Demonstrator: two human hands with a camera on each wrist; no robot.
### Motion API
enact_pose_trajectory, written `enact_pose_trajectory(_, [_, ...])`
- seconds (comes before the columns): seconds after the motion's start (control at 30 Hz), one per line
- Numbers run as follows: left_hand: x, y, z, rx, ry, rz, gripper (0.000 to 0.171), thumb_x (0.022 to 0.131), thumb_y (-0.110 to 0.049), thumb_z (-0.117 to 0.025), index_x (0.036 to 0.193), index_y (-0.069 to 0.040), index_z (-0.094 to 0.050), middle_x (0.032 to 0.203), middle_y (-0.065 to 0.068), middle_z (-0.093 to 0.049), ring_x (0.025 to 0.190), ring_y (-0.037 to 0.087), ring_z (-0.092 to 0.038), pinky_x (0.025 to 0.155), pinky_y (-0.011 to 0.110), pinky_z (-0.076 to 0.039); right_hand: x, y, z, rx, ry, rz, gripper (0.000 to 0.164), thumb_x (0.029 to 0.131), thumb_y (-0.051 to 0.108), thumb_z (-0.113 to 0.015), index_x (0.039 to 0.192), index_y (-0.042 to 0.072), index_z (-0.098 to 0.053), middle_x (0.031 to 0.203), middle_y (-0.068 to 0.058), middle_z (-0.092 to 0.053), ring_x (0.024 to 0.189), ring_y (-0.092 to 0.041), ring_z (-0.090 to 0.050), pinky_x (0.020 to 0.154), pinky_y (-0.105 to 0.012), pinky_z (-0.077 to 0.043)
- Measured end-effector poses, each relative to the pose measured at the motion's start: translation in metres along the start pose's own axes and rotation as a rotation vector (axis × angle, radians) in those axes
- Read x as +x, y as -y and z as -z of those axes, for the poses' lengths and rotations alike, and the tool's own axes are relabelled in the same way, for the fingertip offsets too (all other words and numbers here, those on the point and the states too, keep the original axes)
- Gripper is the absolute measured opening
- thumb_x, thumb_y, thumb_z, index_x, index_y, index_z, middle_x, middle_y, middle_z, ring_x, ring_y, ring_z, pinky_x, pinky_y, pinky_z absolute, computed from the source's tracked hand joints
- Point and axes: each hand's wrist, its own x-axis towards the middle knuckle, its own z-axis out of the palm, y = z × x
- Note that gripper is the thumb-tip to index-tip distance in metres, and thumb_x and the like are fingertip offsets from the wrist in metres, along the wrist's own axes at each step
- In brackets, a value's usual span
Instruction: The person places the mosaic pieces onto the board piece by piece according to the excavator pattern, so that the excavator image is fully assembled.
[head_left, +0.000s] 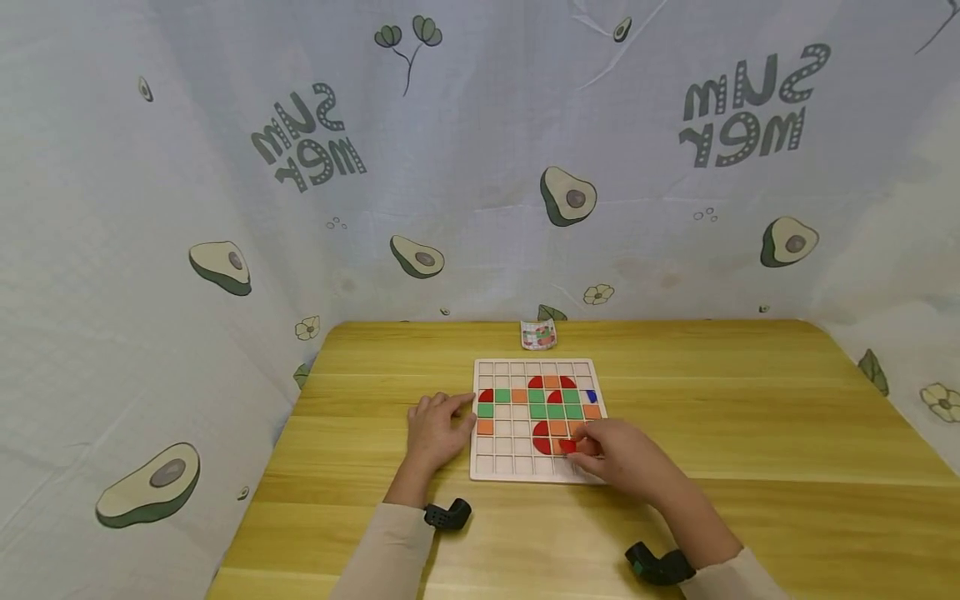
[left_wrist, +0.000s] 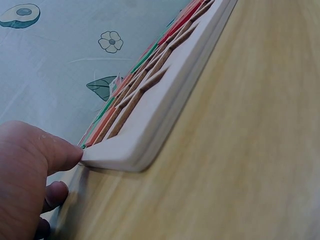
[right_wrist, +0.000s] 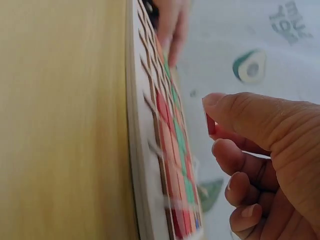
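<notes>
A square wooden grid board (head_left: 504, 467) lies on the table, with red quarter-round tiles, green and orange square tiles and one blue rounded tile (head_left: 591, 397) in its cells. My left hand (head_left: 435, 433) is at the board's left side, its index finger reaching the edge; the left wrist view shows a fingertip against the pale rim (left_wrist: 145, 135). Over the lower right of the board, my right hand (head_left: 622, 458) pinches a small red tile (right_wrist: 210, 124) between thumb and index finger. In the right wrist view this tile is seen edge-on, raised beside the board.
Behind the board, near the table's back edge, lies a small card (head_left: 538, 335) with a coloured grid pattern. The yellow wooden table (head_left: 750, 400) extends to both sides. A white curtain (head_left: 480, 150) printed with avocados hangs behind it.
</notes>
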Motion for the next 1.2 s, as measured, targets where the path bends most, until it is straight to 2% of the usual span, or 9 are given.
enact_pose_trajectory(0.27, [0.001, -0.002, -0.001, -0.002, 0.019, 0.009, 0.035, 0.095, -0.036, -0.067, 0.129, -0.029, -0.072, 0.090, -0.005, -0.063, 0.087, 0.015, -0.048, 0.086, 0.041, -0.034, 0.031, 0.043, -0.037, -0.022, 0.025, 0.105, 0.016, 0.089, 0.030, -0.079, 0.093, 0.017, -0.070, 0.070, 0.012, -0.051, 0.068, -0.005, -0.046, 0.063, -0.022, -0.040])
enact_pose_trajectory(0.37, [0.002, -0.003, -0.001, 0.007, 0.029, 0.012, 0.036, 0.095, -0.036, -0.067, 0.130, -0.029, -0.071, 0.090, -0.006, -0.062, 0.087, 0.015, -0.047, 0.085, 0.041, -0.034, 0.040, 0.053, -0.047, -0.022, 0.016, 0.142, 0.019, 0.089, 0.030, -0.078, 0.098, 0.014, -0.073, 0.070, 0.012, -0.052, 0.066, -0.004, -0.045, 0.061, -0.023, -0.040])
enact_pose_trajectory(0.53, [0.004, -0.002, -0.002, 0.015, 0.027, 0.004, 0.036, 0.094, -0.037, -0.067, 0.129, -0.029, -0.072, 0.090, -0.006, -0.062, 0.086, 0.015, -0.048, 0.083, 0.039, -0.033, 0.053, 0.062, -0.060, -0.034, -0.021, 0.153, 0.019, 0.091, 0.031, -0.077, 0.100, 0.014, -0.074, 0.068, 0.012, -0.051, 0.063, -0.003, -0.045, 0.058, -0.023, -0.039])
enact_pose_trajectory(0.7, [0.004, -0.002, -0.001, 0.023, 0.022, 0.002, 0.036, 0.094, -0.036, -0.067, 0.129, -0.030, -0.072, 0.090, -0.005, -0.063, 0.087, 0.016, -0.049, 0.083, 0.039, -0.032, 0.061, 0.065, -0.068, -0.056, -0.043, 0.142, 0.017, 0.091, 0.030, -0.076, 0.100, 0.015, -0.074, 0.070, 0.011, -0.054, 0.064, -0.004, -0.046, 0.059, -0.024, -0.040])
enact_pose_trajectory(0.93, [0.003, -0.002, 0.001, 0.023, 0.019, 0.002, 0.036, 0.094, -0.036, -0.068, 0.129, -0.029, -0.072, 0.091, -0.005, -0.064, 0.087, 0.016, -0.048, 0.083, 0.039, -0.033, 0.064, 0.065, -0.068, -0.062, -0.039, 0.082, 0.019, 0.092, 0.033, -0.076, 0.100, 0.016, -0.074, 0.071, 0.009, -0.055, 0.064, -0.006, -0.047, 0.059, -0.026, -0.040])
enact_pose_trajectory(1.07, [0.002, -0.002, 0.002, 0.014, 0.011, 0.005, 0.036, 0.094, -0.036, -0.068, 0.128, -0.028, -0.072, 0.090, -0.005, -0.063, 0.086, 0.016, -0.048, 0.083, 0.039, -0.033, 0.057, 0.061, -0.061, -0.018, -0.028, 0.023, 0.022, 0.090, 0.033, -0.077, 0.104, 0.016, -0.074, 0.070, 0.009, -0.053, 0.062, -0.007, -0.046, 0.057, -0.025, -0.039])
enact_pose_trajectory(1.2, [0.001, -0.001, 0.002, 0.007, 0.017, 0.014, 0.036, 0.094, -0.035, -0.068, 0.129, -0.027, -0.072, 0.091, -0.005, -0.064, 0.087, 0.016, -0.048, 0.084, 0.039, -0.033, 0.042, 0.046, -0.050, 0.012, -0.020, -0.037, 0.021, 0.089, 0.032, -0.079, 0.104, 0.018, -0.074, 0.069, 0.010, -0.051, 0.064, -0.008, -0.046, 0.059, -0.025, -0.038])
